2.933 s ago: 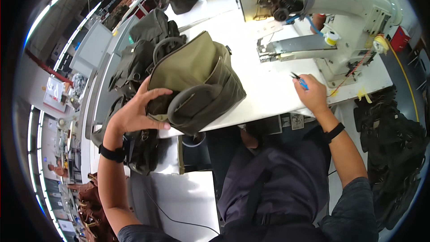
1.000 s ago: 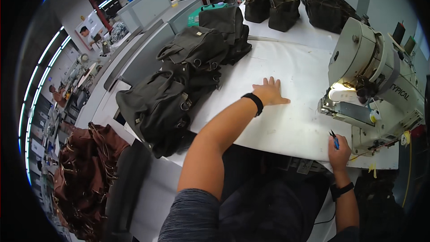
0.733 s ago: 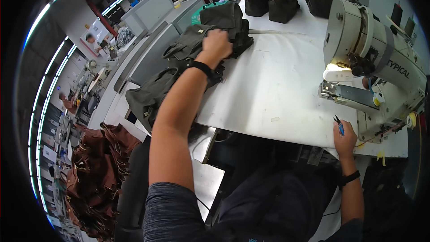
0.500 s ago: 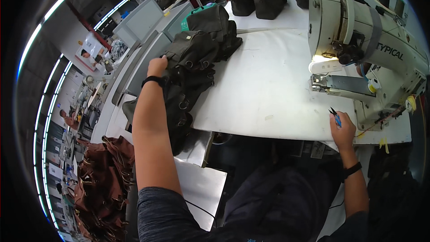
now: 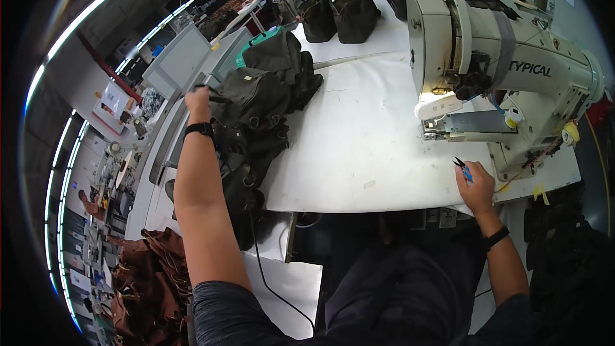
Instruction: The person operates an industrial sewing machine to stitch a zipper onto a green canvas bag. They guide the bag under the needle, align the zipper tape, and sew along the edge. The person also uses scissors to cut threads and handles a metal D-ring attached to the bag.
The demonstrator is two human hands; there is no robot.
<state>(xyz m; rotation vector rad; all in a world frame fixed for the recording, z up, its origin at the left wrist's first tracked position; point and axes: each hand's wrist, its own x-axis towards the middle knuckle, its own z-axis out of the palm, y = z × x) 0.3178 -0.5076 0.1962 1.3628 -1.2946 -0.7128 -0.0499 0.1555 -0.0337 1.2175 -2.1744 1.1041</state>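
My left hand (image 5: 198, 104) reaches out to the far left, its fingers closed on what looks like the strap of a dark olive bag (image 5: 253, 95). This bag lies in a heap of similar bags (image 5: 238, 147) with metal rings, along the left side of the white table. Near the table's front right edge, my right hand (image 5: 477, 191) is closed around thread snips (image 5: 467, 172) with a blue body and black blades that point up and away. Just beyond it stands a cream sewing machine (image 5: 487, 57) with its lamp lit.
Two dark bags (image 5: 354, 16) stand upright on the far part of the white table (image 5: 359, 147). Brown bags (image 5: 150, 288) are piled at the lower left. A black cord (image 5: 259, 263) hangs by the table's front edge. Other people work in the background.
My left hand has moved left and lifted slightly, drawing the strap out from the bag. A cord now shows hanging below the heap. My right hand still holds the snips; the whole view has shifted.
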